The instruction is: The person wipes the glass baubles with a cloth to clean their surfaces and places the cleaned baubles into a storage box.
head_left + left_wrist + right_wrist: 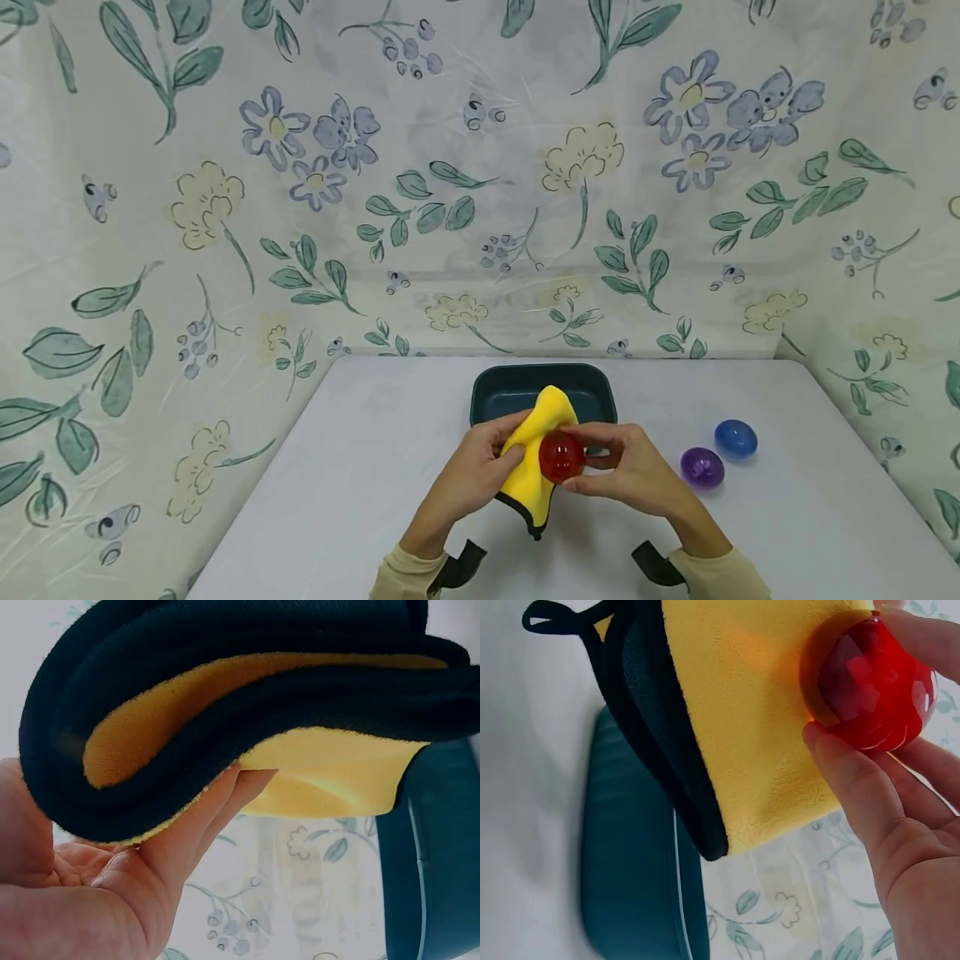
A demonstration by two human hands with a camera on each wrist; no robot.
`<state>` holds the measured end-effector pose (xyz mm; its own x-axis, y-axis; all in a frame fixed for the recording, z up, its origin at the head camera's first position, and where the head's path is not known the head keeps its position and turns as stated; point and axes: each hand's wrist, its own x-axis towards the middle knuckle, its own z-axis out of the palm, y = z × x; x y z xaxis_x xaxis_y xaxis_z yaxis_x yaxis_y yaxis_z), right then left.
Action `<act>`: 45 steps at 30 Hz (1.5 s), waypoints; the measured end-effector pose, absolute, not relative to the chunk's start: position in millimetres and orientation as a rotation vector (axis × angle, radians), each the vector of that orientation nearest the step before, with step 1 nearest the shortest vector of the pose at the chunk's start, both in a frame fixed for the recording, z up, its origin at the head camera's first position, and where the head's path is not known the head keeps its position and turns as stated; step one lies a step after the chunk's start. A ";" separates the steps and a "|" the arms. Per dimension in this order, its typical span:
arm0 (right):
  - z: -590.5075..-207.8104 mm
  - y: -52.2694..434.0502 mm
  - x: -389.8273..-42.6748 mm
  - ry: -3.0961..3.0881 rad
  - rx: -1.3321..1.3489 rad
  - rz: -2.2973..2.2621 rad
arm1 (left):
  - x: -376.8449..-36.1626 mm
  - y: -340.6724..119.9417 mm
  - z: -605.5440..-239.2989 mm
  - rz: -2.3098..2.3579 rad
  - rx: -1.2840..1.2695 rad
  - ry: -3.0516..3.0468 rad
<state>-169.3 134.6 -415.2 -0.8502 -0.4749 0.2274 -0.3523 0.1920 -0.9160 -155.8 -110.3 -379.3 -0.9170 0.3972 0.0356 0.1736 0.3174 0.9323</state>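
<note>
My left hand [476,462] grips a yellow cloth [534,483] with a dark edging and a small hanging loop at its lower corner. In the left wrist view the cloth [322,761] is folded over and shows its dark side. Between thumb and fingertips my right hand [633,467] pinches a shiny red ball [562,457], held against the front of the cloth. The right wrist view shows the red ball [877,682] touching the yellow side. Both hands are above the table, in front of a dark teal tray [480,400] that the cloth partly hides.
On the white table [360,467], to the right of my right hand, lie a purple egg-shaped piece [702,468] and a blue one [736,439]. Floral fabric [450,208] hangs behind the table and along both sides.
</note>
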 end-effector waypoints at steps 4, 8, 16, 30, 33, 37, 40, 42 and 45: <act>-415.1 135.3 -168.7 2.358 -0.842 -1.776 | -157.9 -110.4 -381.2 1.655 0.519 2.346; -415.5 136.0 -168.5 2.371 -0.850 -1.807 | -160.5 -110.7 -383.4 1.670 0.509 2.304; -415.8 138.1 -171.3 2.351 -0.915 -1.838 | -164.2 -113.9 -388.5 1.743 0.442 2.180; -415.0 136.0 -172.0 2.352 -0.875 -1.864 | -151.8 -121.6 -390.3 1.783 0.368 2.095; -414.3 135.2 -172.1 2.370 -0.873 -1.873 | -148.5 -124.5 -391.7 1.807 0.357 2.061; -412.6 133.6 -173.0 2.386 -0.855 -1.882 | -146.9 -129.6 -395.6 1.871 0.350 1.979; -413.5 134.1 -175.9 2.388 -0.873 -1.883 | -146.0 -133.9 -398.1 1.904 0.358 1.935; -414.7 135.4 -178.8 2.389 -0.894 -1.885 | -144.9 -136.7 -399.0 1.914 0.356 1.925; -414.3 137.7 -183.2 2.380 -0.908 -1.903 | -141.8 -142.3 -400.4 1.927 0.322 1.917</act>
